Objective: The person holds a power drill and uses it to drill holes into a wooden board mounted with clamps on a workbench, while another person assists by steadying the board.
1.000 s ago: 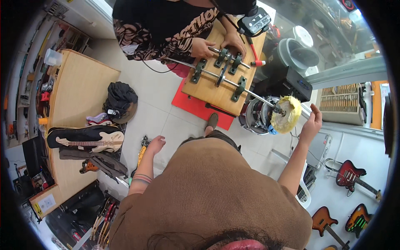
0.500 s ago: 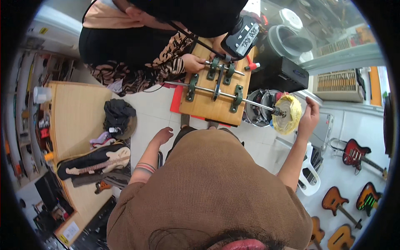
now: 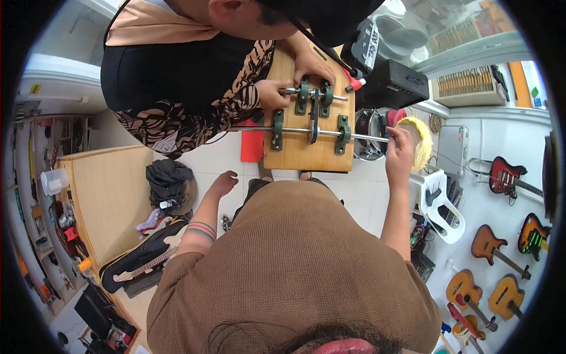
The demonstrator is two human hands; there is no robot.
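My right hand (image 3: 400, 148) is closed at the right end of a long steel shaft (image 3: 368, 138), its fingers over the dark collar beside a yellow-edged buffing wheel (image 3: 422, 143). The hand hides most of the collar. The shaft runs through green bearing blocks (image 3: 343, 135) on a wooden board (image 3: 295, 160). A belt (image 3: 314, 121) links it to a shorter upper shaft (image 3: 339, 98). Well left of the board, my left hand (image 3: 224, 183) hangs in the air, holding nothing, with its fingers loosely apart.
Opposite me a person leans over the board, one hand (image 3: 273, 94) at the upper shaft, the other (image 3: 314, 66) by a bearing block. A red-handled tool (image 3: 355, 84) lies at its far right. A white plastic chair (image 3: 449, 221) stands right; guitars (image 3: 489, 242) hang beyond.
My right hand has moved left from the wheel's outer rim to the collar at the shaft's end. The other person has leaned lower, with a hand now on a bearing block.
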